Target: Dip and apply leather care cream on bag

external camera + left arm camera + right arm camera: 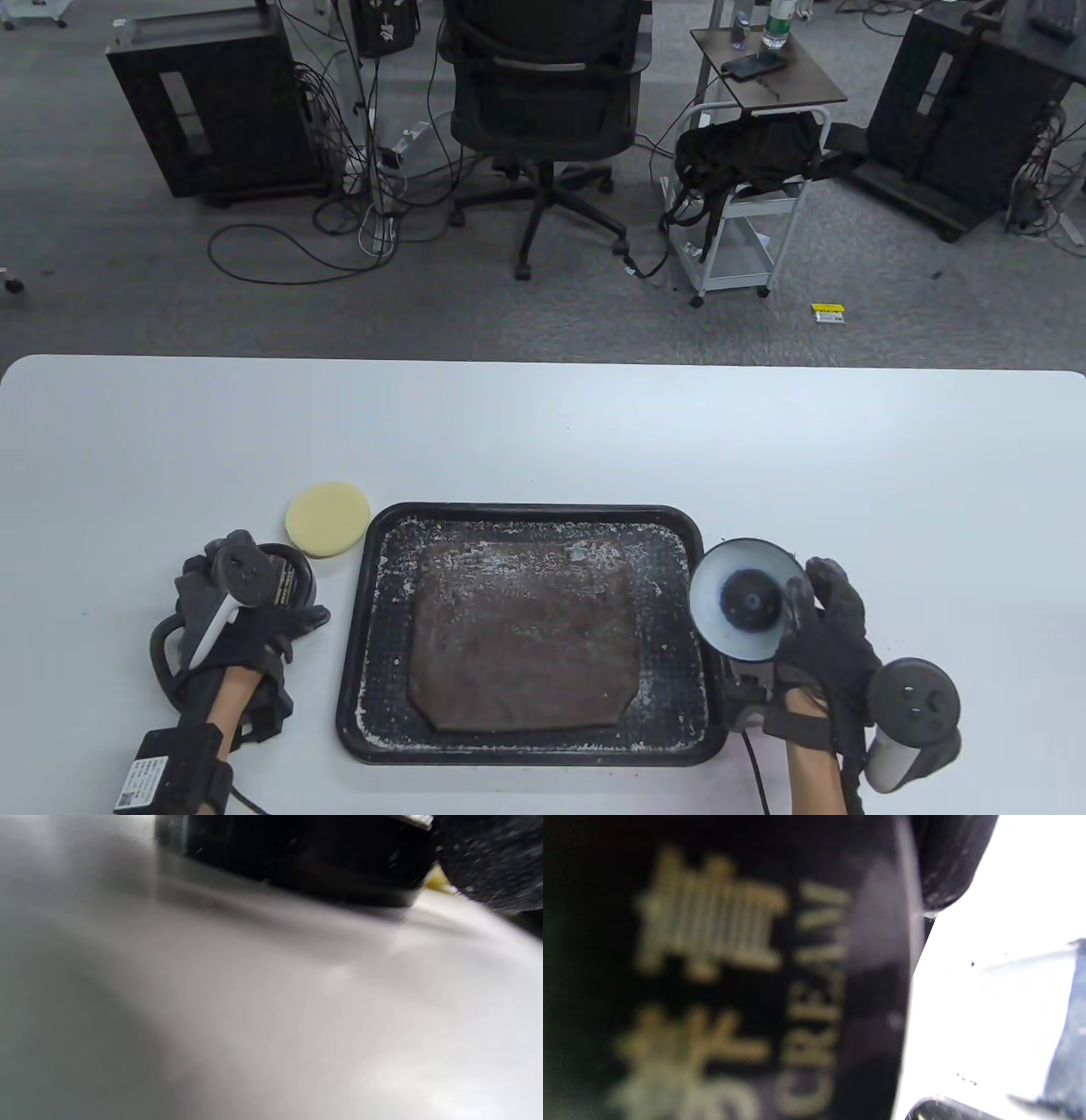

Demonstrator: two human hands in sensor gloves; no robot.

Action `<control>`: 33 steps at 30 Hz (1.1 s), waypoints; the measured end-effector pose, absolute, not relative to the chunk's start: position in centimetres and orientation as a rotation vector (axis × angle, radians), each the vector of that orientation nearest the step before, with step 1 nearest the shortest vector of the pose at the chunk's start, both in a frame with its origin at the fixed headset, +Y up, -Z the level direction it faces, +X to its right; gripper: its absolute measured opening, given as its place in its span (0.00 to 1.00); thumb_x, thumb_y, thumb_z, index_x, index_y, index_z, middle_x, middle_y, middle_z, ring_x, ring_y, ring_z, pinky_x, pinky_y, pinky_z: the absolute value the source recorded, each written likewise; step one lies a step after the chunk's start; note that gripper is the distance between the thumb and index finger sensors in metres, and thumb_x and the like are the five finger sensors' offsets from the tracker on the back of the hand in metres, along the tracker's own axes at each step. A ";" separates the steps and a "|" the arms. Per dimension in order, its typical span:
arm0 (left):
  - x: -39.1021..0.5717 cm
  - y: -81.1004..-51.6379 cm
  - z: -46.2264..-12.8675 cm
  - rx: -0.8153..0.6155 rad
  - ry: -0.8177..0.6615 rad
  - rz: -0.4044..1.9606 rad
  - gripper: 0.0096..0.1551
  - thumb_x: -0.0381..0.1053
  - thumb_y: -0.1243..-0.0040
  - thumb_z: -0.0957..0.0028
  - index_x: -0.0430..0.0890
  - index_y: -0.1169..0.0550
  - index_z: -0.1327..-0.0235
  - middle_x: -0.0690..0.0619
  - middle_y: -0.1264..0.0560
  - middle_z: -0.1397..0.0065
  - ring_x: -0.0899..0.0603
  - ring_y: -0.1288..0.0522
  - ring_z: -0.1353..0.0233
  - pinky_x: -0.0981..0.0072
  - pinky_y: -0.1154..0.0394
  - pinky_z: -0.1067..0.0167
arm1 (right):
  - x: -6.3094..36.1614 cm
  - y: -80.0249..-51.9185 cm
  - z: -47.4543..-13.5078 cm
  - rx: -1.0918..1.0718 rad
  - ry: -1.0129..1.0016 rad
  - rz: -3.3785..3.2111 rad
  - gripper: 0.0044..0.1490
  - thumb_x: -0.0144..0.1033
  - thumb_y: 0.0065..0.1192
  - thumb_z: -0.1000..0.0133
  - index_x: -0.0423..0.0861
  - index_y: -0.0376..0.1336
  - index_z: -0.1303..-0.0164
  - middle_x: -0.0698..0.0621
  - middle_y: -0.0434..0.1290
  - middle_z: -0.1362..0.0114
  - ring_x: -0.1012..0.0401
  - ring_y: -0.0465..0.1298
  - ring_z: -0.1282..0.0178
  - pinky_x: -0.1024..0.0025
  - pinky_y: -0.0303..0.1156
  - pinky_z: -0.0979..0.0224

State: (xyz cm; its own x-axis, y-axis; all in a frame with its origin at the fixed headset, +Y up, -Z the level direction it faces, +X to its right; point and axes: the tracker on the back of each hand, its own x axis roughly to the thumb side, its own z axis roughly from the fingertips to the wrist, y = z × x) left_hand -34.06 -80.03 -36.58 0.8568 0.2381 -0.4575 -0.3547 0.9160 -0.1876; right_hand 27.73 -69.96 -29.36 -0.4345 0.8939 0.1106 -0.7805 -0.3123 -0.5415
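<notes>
Right hand grips the cream jar just right of the tray, left hand clutches the lid, and the sponge lies nearer the left.

Grey carpet floor — black office chair, white cart, loose cables.
</notes>
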 end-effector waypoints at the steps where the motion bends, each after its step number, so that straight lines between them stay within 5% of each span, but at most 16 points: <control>1: -34.2 -80.1 -36.6 -0.276 0.445 0.333 0.82 0.79 0.34 0.75 0.52 0.74 0.34 0.45 0.68 0.20 0.32 0.65 0.16 0.33 0.54 0.21 | 27.5 -70.0 -29.4 -0.246 -0.634 1.930 0.41 0.50 0.60 0.47 0.33 0.66 0.34 0.32 0.65 0.28 0.54 0.83 0.55 0.51 0.78 0.45; 11: -35.2 -80.7 -36.9 -0.311 0.508 0.398 0.82 0.79 0.32 0.74 0.50 0.71 0.31 0.44 0.65 0.19 0.33 0.58 0.16 0.35 0.53 0.21 | 25.0 -70.7 -30.0 -0.168 -0.562 2.011 0.40 0.49 0.61 0.47 0.34 0.66 0.33 0.32 0.67 0.29 0.54 0.84 0.55 0.50 0.78 0.45; 17: -35.3 -79.5 -36.4 -0.172 0.467 0.453 0.83 0.80 0.28 0.79 0.48 0.64 0.28 0.42 0.58 0.19 0.31 0.48 0.19 0.36 0.44 0.24 | 24.0 -71.2 -30.1 -0.161 -0.524 2.035 0.40 0.49 0.60 0.47 0.35 0.65 0.32 0.32 0.67 0.29 0.53 0.83 0.55 0.50 0.78 0.45; 25: -28.0 -72.9 -34.2 0.139 0.077 0.634 0.82 0.83 0.31 0.79 0.46 0.61 0.28 0.39 0.55 0.20 0.30 0.46 0.21 0.36 0.41 0.28 | 20.9 -72.5 -30.4 -0.100 -0.392 2.008 0.40 0.48 0.59 0.46 0.36 0.63 0.29 0.33 0.68 0.31 0.53 0.83 0.55 0.50 0.78 0.47; 33: -17.7 -70.8 -29.5 0.118 -0.321 0.757 0.82 0.83 0.31 0.79 0.46 0.61 0.28 0.39 0.55 0.20 0.30 0.46 0.21 0.36 0.41 0.28 | 16.9 -72.5 -30.1 -0.036 -0.300 1.966 0.41 0.49 0.57 0.46 0.37 0.60 0.27 0.34 0.66 0.30 0.53 0.82 0.52 0.49 0.76 0.44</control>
